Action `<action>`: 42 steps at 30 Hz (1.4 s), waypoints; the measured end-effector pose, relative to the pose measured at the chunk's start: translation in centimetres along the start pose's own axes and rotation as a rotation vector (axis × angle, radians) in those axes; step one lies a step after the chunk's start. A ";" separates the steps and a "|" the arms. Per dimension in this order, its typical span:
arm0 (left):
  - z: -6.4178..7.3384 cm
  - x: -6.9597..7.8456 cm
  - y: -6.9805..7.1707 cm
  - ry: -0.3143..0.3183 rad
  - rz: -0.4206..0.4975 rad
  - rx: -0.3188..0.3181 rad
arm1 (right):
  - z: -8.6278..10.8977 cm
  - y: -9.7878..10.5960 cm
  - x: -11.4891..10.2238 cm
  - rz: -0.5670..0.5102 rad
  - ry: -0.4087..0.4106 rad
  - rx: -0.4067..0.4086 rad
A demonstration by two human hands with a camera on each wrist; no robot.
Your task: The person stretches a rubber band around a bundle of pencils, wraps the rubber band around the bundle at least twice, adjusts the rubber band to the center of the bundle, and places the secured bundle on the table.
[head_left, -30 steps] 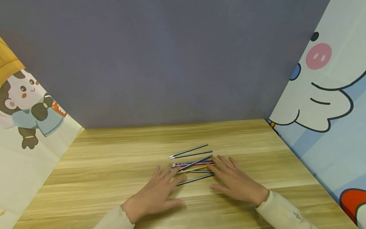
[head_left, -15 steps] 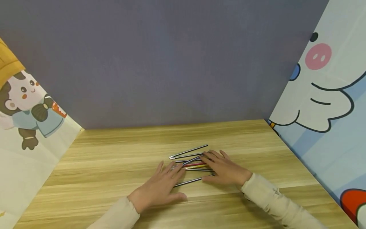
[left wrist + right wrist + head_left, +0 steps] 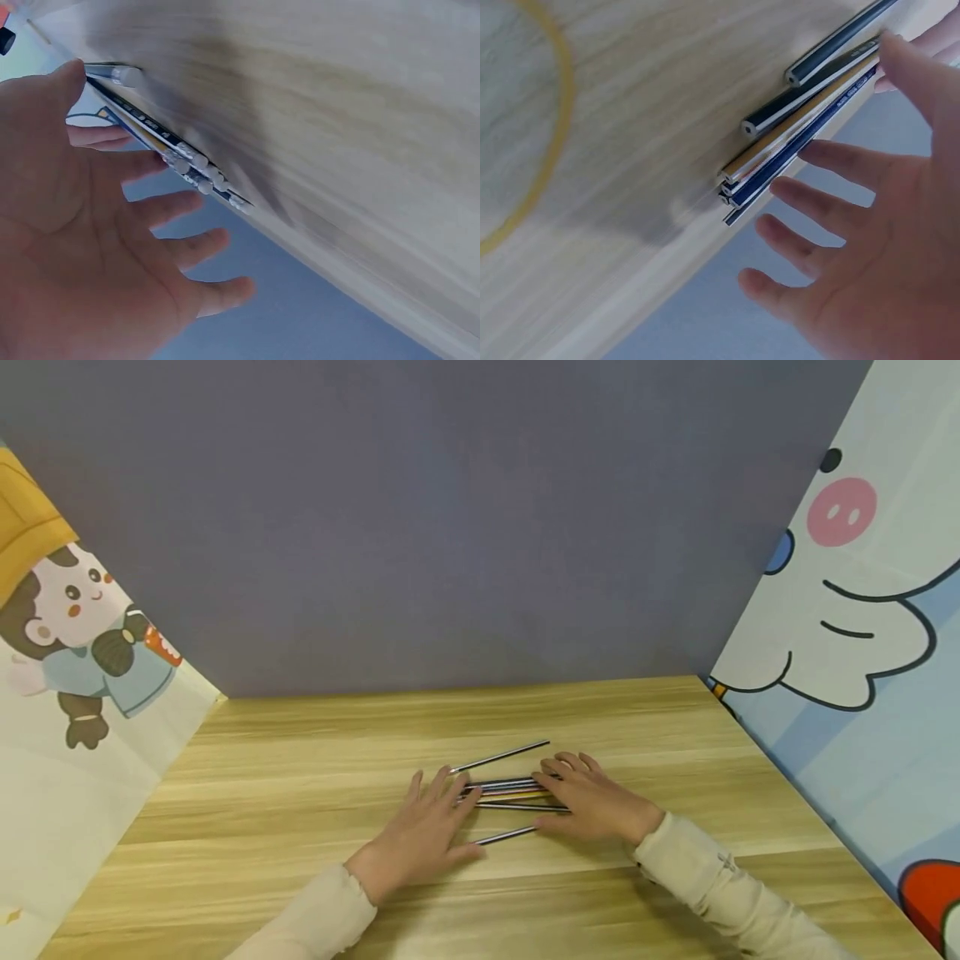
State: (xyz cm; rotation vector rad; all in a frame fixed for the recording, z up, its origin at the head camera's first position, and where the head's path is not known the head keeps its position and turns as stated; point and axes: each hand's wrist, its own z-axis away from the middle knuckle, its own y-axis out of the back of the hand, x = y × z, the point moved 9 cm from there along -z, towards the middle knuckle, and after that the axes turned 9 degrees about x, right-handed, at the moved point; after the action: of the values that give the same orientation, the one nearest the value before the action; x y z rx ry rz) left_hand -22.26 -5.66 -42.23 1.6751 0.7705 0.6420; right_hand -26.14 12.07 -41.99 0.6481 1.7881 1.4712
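Several pencils [image 3: 513,791] lie close together on the wooden table [image 3: 315,760], mostly dark striped ones with a yellow one among them. One pencil [image 3: 501,756] slants behind the group, and another pencil [image 3: 506,836] lies in front of it. My left hand [image 3: 420,839] is at their left ends, fingers spread and fairly straight; the left wrist view shows eraser ends [image 3: 199,166] by its fingertips. My right hand [image 3: 600,797] is at the other ends, fingers extended, fingertips right beside a blue pencil [image 3: 780,165] in the right wrist view.
A grey panel [image 3: 450,527] rises behind the table. Cartoon-printed walls stand at the left [image 3: 97,660] and right [image 3: 840,627]. A thin yellow curved band [image 3: 564,90] shows at the left of the right wrist view.
My right hand has moved left and slightly away from me over the pencil ends. The middle pencils, crossed and spread before, now lie closer and more parallel. One back pencil has joined them.
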 end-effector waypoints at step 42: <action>-4.2 -7.6 -2.1 0.321 0.782 -0.062 | -3.7 0.6 5.0 -0.221 -0.009 -0.032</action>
State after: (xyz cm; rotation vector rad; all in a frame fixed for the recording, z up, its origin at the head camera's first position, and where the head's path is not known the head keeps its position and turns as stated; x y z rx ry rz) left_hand -30.61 -8.58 -43.53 1.8211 0.2746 1.4863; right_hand -32.17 13.77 -42.12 0.4246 1.7644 1.3421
